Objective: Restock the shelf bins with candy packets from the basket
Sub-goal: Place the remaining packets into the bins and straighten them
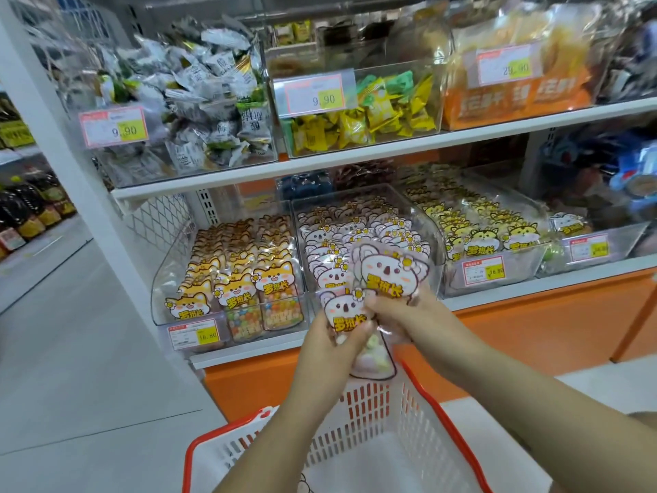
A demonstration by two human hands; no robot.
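My left hand [327, 345] pinches the lower koala packet [343, 309], my right hand [401, 314] grips the upper koala packet [385, 270], above the basket [419, 421]. The crowded koala bin [425, 217] is just behind, the fox bin [167, 265] beside it.

White shelf [515, 290], clear bins [166, 268] of candy packets [239, 292] in a row

- Bright, even shop light from overhead; shadows faint and soft.
- Glare streaking the clear plastic shelf bins [170, 265].
- Wide-angle bowing at the edges, tilting the white metal shelf upright [106, 236].
- Blurred blue packets [636, 179] far right.
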